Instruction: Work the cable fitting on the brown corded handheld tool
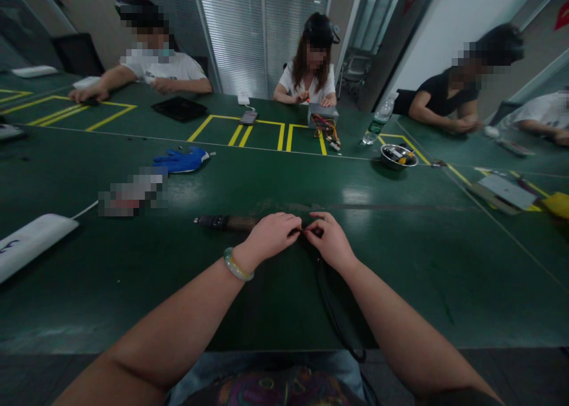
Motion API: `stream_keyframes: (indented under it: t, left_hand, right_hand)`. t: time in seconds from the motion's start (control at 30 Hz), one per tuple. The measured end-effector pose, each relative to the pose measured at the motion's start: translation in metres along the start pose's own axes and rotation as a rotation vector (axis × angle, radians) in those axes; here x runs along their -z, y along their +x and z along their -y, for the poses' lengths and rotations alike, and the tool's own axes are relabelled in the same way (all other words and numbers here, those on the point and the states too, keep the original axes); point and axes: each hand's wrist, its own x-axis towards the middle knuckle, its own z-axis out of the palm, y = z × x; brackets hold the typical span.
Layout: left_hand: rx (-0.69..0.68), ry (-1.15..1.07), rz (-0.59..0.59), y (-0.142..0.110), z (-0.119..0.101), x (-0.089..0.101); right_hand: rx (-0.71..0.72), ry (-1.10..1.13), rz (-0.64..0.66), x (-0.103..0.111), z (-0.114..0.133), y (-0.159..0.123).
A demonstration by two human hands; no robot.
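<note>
My left hand (271, 237) and my right hand (331, 241) meet near the middle of the green table (427, 264), their fingertips pinching a small dark wire (304, 231). Much of that wire is hidden by my fingers. Just left of my left hand lies a long black-and-brown tool handle (226, 222), possibly a soldering iron, its far end partly behind that hand. A black cable (334, 312) runs from below my right hand toward the table's near edge. A pale green bangle (235, 264) circles my left wrist.
Farther along the table are a blue glove (180, 160), a pixelated object (133, 192), a white pad (31, 239), a metal bowl of parts (399, 156), a water bottle (377, 118) and a grey box with wires (322, 115). Several co-workers sit around it.
</note>
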Motion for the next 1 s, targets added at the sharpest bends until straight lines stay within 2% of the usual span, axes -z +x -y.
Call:
stream_keyframes:
  t: [0.17, 0.43, 0.63, 0.7, 0.87, 1.0]
  left_hand:
    - [-0.004, -0.006, -0.002, 0.0, 0.001, -0.001]
    - [0.007, -0.003, -0.017, -0.001, 0.0, -0.003]
    - [0.039, 0.044, -0.029, -0.001, -0.005, -0.001]
    - [0.043, 0.022, -0.068, 0.0, -0.009, 0.0]
    - [-0.068, -0.125, -0.22, -0.004, -0.024, 0.009]
    - [-0.204, -0.224, -0.15, -0.01, -0.028, 0.013]
  right_hand:
    - [0.007, 0.076, 0.087, 0.001, -0.002, 0.003]
    - [0.003, 0.041, 0.102, 0.0, -0.002, 0.004]
    - [-0.009, -0.053, 0.064, -0.003, 0.002, 0.003]
    - [-0.018, -0.084, 0.053, -0.005, 0.002, 0.004]
    - [-0.033, -0.157, 0.056, -0.004, -0.004, 0.013]
    - [-0.112, -0.149, 0.097, 0.014, -0.017, 0.023]
